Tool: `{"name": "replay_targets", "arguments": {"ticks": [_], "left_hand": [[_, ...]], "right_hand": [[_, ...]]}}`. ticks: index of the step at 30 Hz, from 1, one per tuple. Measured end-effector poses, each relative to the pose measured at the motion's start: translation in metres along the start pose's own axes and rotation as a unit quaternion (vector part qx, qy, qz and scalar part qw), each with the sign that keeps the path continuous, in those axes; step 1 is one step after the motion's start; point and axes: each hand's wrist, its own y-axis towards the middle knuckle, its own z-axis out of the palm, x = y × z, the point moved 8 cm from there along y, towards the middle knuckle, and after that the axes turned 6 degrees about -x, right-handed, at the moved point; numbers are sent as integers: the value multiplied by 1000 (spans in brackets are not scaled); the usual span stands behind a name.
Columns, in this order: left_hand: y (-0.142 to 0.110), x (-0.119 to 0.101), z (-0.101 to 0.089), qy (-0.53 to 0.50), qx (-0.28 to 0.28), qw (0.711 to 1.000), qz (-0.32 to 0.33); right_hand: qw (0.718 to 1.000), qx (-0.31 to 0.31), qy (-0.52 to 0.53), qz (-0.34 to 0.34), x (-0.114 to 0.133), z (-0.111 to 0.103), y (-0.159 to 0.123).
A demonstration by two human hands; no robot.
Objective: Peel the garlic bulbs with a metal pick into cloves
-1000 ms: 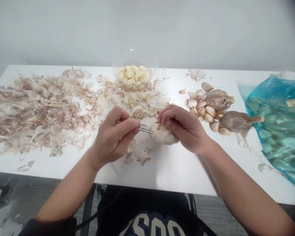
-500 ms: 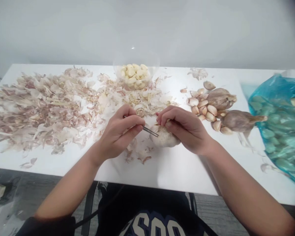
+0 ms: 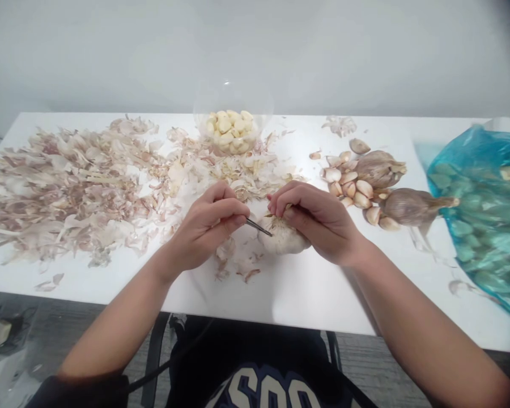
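My left hand [image 3: 208, 229] is closed round a pair of metal tweezers [image 3: 258, 226], thumb and fingers pinching them. Their tips touch the root end of a whitish garlic bulb [image 3: 285, 240] and look pressed together. My right hand [image 3: 318, 224] grips that bulb from above and the right, its fingers hiding part of the top. The bulb rests low over the white table [image 3: 323, 306]. Just left of it lie loose bits of garlic skin [image 3: 242, 266].
A clear bowl [image 3: 261, 122] of peeled garlic cloves [image 3: 232, 127] stands at the back. Heaped garlic skins [image 3: 76, 187] cover the left side. Unpeeled cloves [image 3: 362, 192] and two whole bulbs [image 3: 412, 207] lie to the right, beside a blue plastic bag [image 3: 480, 226].
The tweezers' tips, slightly apart before, have come together at the bulb's root end. Both hands keep nearly the same place; the whole view has shifted slightly.
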Motion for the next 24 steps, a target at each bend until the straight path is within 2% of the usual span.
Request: {"name": "replay_targets", "arguments": {"ticks": [13,24], "left_hand": [[2,-5,-1,9,-8,1000,26],[3,-13,-4,34,32,997,56]], "right_hand": [[1000,-16,-1,14,-4,-3,1],[998,-39,7,40,-10,-10,1]]}}
